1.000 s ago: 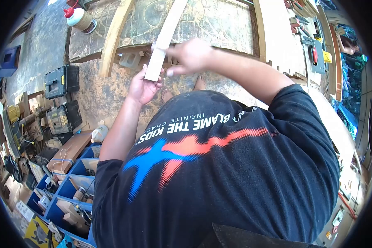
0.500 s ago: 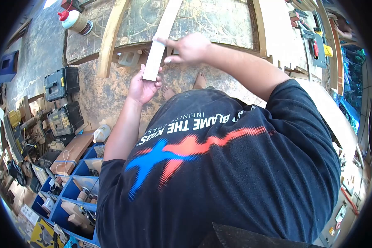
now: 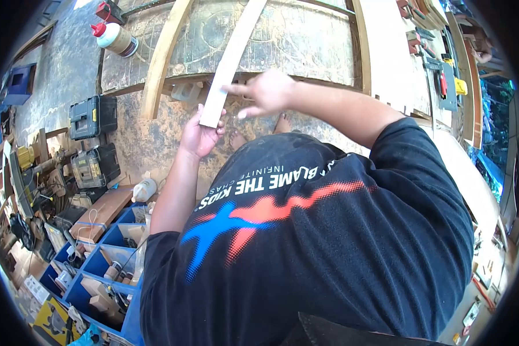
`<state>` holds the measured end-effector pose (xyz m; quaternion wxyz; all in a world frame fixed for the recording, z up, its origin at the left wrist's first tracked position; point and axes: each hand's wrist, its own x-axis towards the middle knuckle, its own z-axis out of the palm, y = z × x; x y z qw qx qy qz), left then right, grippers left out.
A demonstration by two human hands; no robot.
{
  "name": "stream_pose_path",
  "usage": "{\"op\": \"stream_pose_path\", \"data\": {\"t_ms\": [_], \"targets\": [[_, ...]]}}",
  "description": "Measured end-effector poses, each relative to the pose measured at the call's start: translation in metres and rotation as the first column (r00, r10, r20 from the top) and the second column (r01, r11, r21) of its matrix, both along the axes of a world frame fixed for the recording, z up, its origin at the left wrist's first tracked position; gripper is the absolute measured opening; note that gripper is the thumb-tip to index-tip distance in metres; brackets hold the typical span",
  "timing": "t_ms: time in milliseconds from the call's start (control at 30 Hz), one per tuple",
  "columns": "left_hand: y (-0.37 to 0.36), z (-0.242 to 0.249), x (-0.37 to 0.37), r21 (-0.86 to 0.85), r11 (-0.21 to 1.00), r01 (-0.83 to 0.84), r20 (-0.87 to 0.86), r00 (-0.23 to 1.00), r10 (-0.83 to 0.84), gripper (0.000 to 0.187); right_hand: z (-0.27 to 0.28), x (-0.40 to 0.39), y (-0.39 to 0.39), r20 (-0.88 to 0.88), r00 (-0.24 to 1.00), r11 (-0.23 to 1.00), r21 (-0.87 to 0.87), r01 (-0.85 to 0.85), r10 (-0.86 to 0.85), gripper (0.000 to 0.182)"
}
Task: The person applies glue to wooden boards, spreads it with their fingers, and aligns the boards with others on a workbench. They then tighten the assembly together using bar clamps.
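Note:
A long pale wooden strip [image 3: 232, 62] slants from the top of the view down over the workbench edge. Its near end rests in my left hand [image 3: 200, 134], whose fingers and thumb wrap round it from below. My right hand [image 3: 269, 94] is at the right side of the strip, index finger stretched out to its surface and thumb apart, slightly blurred. Nothing shows held in the right hand.
The workbench [image 3: 317, 55] carries another wooden strip [image 3: 161, 63] and a glue bottle with red cap [image 3: 114, 39]. Black toolboxes [image 3: 93, 117] stand at left, above a blue compartment box [image 3: 101, 262]. Clamps [image 3: 442, 83] lie at right. Another person's arm [image 3: 480, 49] shows top right.
My right hand has moved slightly down along the strip, toward my body. The strip's near end and my left hand sit a little lower, and the whole view has shifted slightly.

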<state>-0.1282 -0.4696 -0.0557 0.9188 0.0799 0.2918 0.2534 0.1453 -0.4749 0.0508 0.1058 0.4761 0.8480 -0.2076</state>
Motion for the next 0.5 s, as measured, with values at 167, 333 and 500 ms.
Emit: {"op": "stream_pose_path", "data": {"t_ms": [167,333,500], "targets": [[-0.006,0.003,0.000,-0.026,0.999,-0.027,-0.003,1.000,0.027,0.051,-0.015,0.028,0.036,0.030,0.980,0.980,0.040,0.196,-0.197,0.088],[-0.009,0.003,-0.003,-0.034,0.999,-0.028,-0.005,1.000,0.028,0.050,-0.030,0.087,0.094,-0.031,0.886,0.846,0.286,0.451,-0.462,0.087],[-0.007,0.008,-0.005,-0.033,0.998,-0.047,-0.020,0.999,0.047,0.049,-0.009,0.035,0.035,-0.137,0.988,0.997,0.036,0.071,-0.066,0.094]]}}
